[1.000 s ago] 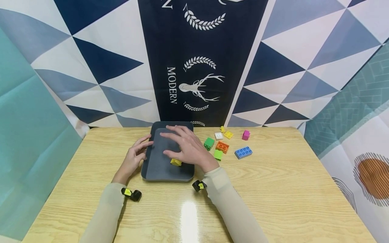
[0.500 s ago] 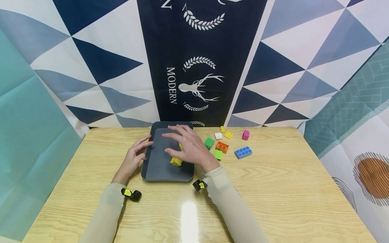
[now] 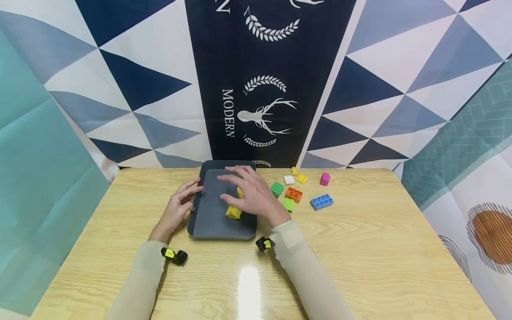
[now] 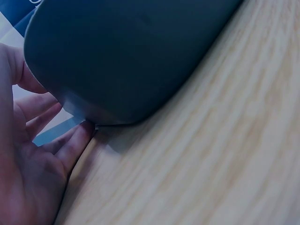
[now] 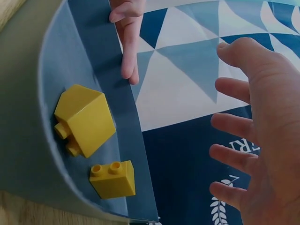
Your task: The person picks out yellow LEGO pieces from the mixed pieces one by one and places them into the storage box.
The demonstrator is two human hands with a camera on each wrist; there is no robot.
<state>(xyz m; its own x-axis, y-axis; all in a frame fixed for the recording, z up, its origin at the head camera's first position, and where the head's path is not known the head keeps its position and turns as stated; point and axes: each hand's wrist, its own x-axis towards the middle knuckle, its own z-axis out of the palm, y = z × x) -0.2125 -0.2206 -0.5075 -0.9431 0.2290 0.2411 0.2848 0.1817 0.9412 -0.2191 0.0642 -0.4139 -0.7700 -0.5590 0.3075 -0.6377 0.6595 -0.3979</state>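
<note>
A dark grey tray (image 3: 210, 204) lies on the table against the patterned backdrop. My left hand (image 3: 176, 209) touches its left side; in the left wrist view the fingertips (image 4: 84, 129) meet the tray's outer wall near the tabletop. Inside the tray are a slope-sided yellow toy brick (image 5: 86, 119) and a smaller yellow two-stud brick (image 5: 115, 182). Over the tray's right half hovers my right hand (image 3: 252, 193), fingers spread and holding nothing. From the head view it partly covers the smaller brick (image 3: 239, 192).
Right of the tray lie loose toy bricks: dark green (image 3: 277, 189), orange (image 3: 294, 194), light green (image 3: 289, 204), white (image 3: 289, 180), yellow (image 3: 302, 178), magenta (image 3: 325, 179) and blue (image 3: 322, 202). A tiny yellow piece (image 3: 294, 171) sits by the backdrop.
My right hand has shifted slightly right over the tray, and the smaller yellow brick has come into view beneath it. The left hand stays at the tray's side.
</note>
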